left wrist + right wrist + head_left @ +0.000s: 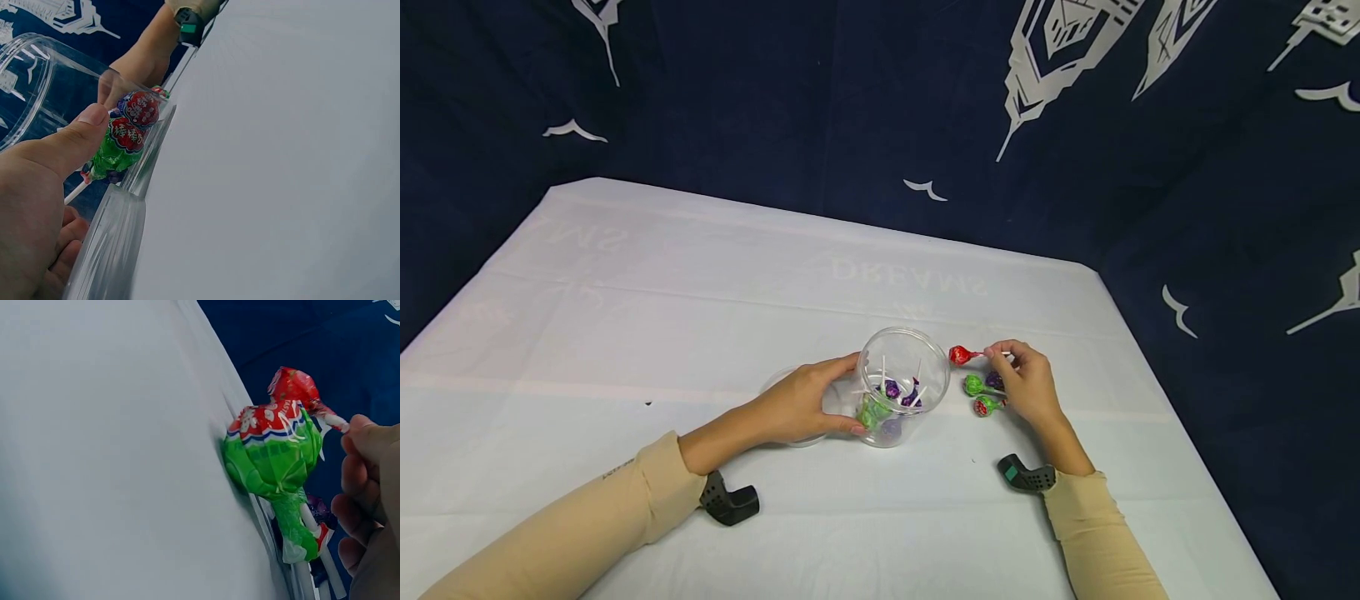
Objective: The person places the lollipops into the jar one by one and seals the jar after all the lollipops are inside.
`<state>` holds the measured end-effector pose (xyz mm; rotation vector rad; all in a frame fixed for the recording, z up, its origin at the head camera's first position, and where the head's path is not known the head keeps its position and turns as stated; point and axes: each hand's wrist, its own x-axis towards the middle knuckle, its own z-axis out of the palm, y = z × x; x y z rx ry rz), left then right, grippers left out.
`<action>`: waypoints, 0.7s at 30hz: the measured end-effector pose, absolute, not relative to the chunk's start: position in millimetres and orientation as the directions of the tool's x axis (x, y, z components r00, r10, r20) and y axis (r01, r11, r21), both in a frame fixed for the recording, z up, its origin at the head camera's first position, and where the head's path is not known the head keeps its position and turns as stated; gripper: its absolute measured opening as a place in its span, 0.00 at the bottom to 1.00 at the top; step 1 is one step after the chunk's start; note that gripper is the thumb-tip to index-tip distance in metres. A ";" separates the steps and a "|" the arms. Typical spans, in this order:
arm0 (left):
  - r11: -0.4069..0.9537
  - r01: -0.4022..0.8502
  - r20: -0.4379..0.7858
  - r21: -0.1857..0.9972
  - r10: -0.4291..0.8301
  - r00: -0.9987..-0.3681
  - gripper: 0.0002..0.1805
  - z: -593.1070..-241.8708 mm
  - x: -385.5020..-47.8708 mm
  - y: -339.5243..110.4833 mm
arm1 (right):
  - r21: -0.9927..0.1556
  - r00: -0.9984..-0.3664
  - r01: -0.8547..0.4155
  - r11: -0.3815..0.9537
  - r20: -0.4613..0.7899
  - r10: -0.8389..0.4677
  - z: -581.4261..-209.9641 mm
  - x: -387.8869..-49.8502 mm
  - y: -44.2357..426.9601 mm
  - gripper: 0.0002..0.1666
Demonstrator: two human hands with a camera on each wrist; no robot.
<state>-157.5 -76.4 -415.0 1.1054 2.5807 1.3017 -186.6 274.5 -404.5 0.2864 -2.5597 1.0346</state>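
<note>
My left hand [801, 404] grips the side of a clear plastic jar [902, 350], thumb against its wall. Several green and purple wrapped lollipops [891, 389] lie inside it; in the left wrist view, green ones with red labels [127, 134] show through the wall. To the right of the jar, my right hand [1028, 385] pinches a red lollipop [959, 356] by its stick end, its head close to the jar's rim. Below that hand lie two green lollipops [973, 385] and a purple one [995, 380], the purple partly hidden.
A clear round lid [112, 237] lies beside the jar, partly under the left hand. White cloth covers the table [662, 333]. Behind and to the right hangs a dark blue cloth [775, 100] with white drawings. Each wrist wears a black camera mount [730, 502].
</note>
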 end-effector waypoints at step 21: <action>0.387 0.575 0.261 0.721 0.616 -0.743 0.52 -414.0 -157.7 -76.3 | -0.795 -0.887 -0.395 0.461 0.460 0.034 -367.9 -174.0 249.6 0.06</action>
